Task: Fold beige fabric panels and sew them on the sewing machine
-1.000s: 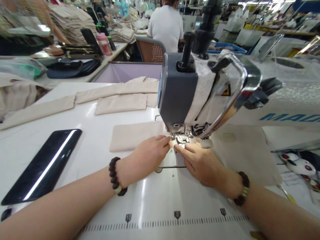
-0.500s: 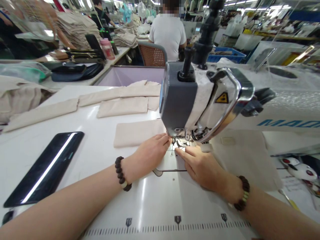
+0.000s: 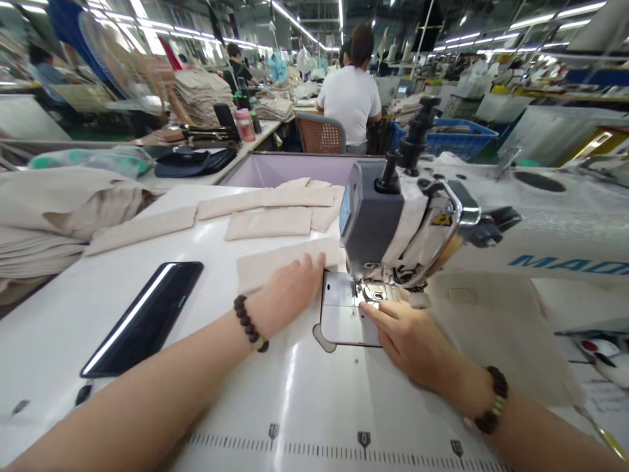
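Note:
My left hand (image 3: 285,295) lies flat, fingers stretched, on a folded beige cloth piece (image 3: 275,265) just left of the sewing machine (image 3: 393,223). My right hand (image 3: 403,334) rests on the table in front of the presser foot (image 3: 371,294), its forefinger pointing at the foot and touching the metal needle plate (image 3: 344,314); the other fingers are curled, and I see nothing in them. A beaded bracelet sits on each wrist.
A black phone (image 3: 145,318) lies at the left. More beige strips (image 3: 265,210) lie behind, a cloth pile (image 3: 49,216) at far left, a beige cloth (image 3: 491,314) at right. A ruler scale (image 3: 363,446) runs along the front edge. A seated person in white (image 3: 351,95) works beyond.
My left hand has moved left from the presser foot onto the folded cloth and flattened. My right hand stays by the foot. The camera has tilted up.

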`<control>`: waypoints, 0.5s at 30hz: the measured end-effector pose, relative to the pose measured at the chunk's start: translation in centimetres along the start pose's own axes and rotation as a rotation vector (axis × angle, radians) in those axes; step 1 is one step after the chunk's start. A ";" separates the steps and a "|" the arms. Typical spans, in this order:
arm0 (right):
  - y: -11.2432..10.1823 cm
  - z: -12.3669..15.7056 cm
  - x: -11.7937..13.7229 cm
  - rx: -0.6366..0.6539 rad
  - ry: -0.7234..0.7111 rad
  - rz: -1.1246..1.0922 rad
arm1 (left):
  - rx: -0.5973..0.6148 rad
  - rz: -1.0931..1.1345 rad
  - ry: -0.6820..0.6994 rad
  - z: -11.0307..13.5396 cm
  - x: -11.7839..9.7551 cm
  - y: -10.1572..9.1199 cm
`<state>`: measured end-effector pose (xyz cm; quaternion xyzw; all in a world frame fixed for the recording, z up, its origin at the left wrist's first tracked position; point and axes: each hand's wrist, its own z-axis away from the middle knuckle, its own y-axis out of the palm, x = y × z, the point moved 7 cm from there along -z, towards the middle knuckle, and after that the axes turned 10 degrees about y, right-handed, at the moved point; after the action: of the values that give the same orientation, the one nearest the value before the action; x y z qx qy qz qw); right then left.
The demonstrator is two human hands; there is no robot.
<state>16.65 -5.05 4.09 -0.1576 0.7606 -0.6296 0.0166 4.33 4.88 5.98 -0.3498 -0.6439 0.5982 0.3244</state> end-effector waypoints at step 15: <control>0.2 0.0 -0.3 0.064 0.043 -0.013 | -0.218 0.211 -0.052 5.2 1.0 -0.9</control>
<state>16.87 -4.93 3.85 -0.1485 0.7392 -0.6569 0.0009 -0.65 2.83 6.52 -0.4332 -0.6728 0.5644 0.2031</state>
